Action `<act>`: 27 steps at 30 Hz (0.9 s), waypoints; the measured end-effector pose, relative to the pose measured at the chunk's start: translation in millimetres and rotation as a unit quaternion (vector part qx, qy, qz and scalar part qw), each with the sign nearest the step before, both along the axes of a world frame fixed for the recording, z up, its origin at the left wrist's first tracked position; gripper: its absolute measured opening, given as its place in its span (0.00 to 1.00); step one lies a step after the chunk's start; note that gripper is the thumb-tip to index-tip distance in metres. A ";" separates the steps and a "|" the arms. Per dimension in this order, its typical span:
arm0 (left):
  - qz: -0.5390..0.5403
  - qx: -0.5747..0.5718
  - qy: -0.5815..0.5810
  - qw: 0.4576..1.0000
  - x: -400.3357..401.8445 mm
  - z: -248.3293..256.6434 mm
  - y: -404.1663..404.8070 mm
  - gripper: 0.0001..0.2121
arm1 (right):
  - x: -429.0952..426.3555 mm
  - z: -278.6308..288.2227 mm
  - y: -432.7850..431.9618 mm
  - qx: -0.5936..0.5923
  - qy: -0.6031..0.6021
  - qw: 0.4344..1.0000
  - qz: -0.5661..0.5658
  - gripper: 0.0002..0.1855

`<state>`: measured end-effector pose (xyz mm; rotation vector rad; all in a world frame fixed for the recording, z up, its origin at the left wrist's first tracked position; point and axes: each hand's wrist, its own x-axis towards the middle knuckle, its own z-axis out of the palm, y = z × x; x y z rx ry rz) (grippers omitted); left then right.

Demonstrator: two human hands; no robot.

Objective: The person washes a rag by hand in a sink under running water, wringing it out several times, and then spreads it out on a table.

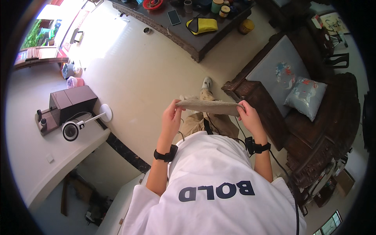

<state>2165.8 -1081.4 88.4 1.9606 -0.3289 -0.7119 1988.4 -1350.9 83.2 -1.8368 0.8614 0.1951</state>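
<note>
Between my two hands stretches a folded beige-grey cloth (210,106), fuzzy on its upper side, held out in front of my waist. My left hand (172,114) pinches its left end between thumb and fingers. The right end is gripped the same way by my right hand (248,113). Below the cloth are my tan trousers, and one light shoe (207,83) shows beyond it on the floor. Black straps with small boxes sit on both forearms, and a cable runs from the right one.
Ahead stands a dark carved table (188,41) bearing a phone (174,17), a yellow pouch (205,25) and jars. A carved wooden sofa (258,108) with a grey cushion (306,97) is close on my right. At left are a white fan (70,131) and a cabinet (73,101).
</note>
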 end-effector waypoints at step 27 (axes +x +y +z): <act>0.128 0.064 0.012 0.990 325.8 -325.8 -159.0 0.13 | 325.8 -318.8 -79.8 -0.134 0.141 0.944 -0.268 0.21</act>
